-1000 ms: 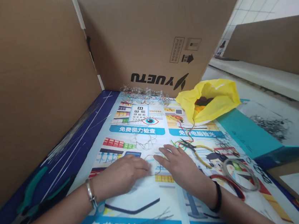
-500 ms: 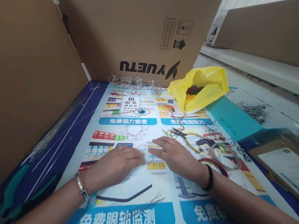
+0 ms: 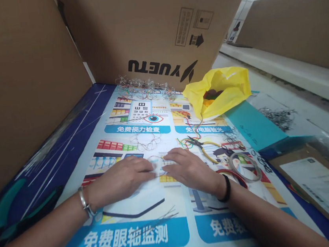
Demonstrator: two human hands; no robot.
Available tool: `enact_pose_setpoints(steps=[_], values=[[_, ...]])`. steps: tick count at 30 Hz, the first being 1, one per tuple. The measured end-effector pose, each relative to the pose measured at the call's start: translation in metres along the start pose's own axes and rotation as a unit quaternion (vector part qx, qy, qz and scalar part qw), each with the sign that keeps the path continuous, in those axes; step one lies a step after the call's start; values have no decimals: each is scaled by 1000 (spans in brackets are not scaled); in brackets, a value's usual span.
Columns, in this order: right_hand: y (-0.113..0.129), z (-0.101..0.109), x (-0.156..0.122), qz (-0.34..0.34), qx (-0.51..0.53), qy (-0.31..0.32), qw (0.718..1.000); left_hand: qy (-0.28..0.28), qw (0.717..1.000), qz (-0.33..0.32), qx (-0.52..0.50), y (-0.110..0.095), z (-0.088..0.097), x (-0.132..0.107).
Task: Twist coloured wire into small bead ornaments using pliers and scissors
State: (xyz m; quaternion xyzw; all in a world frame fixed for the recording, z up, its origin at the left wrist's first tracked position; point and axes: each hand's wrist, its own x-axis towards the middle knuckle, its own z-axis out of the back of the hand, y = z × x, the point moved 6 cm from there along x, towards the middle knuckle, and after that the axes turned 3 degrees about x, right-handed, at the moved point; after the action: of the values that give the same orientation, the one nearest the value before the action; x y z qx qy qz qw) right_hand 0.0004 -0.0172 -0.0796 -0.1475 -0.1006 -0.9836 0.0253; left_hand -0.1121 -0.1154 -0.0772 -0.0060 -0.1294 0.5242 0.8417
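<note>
A thin wire (image 3: 155,156) bends in a small arc between my two hands, low over the printed sheet. My left hand (image 3: 123,178) has its fingers pressed together at the wire's left end. At the other side, my right hand (image 3: 187,169) pinches the wire with thumb and forefinger, the remaining fingers loosely bent. Just beyond them lies a loose loop of thin wire (image 3: 145,141). Pliers with yellow handles (image 3: 208,153) rest past my right hand, beside red and green cords (image 3: 184,143). Short wire pieces (image 3: 160,218) lie nearer to me.
Cardboard walls (image 3: 147,26) stand at the back and left. Tangled wire (image 3: 145,87) lines the back edge. A yellow bag (image 3: 234,87) sits back right, near a ring-shaped roll (image 3: 257,168). Teal-handled pliers (image 3: 8,202) lie at left, a labelled package (image 3: 320,185) at right.
The view has shifted slightly, so everything sits a little higher in the picture. Both hands stay at the wire, with only small finger movements.
</note>
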Motion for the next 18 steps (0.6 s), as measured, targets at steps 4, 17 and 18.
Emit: enact_pose_setpoints(steps=[4,17,18], values=[[1,-3,7,-15,-5,3,1000,-2,1000,25,4,-3,0,3],[5,-9,11,-37,-68,50,996,-17,997,51,-53,-5,-4,7],[6,-9,11,-38,-74,55,995,-15,997,52,-55,-5,-4,7]])
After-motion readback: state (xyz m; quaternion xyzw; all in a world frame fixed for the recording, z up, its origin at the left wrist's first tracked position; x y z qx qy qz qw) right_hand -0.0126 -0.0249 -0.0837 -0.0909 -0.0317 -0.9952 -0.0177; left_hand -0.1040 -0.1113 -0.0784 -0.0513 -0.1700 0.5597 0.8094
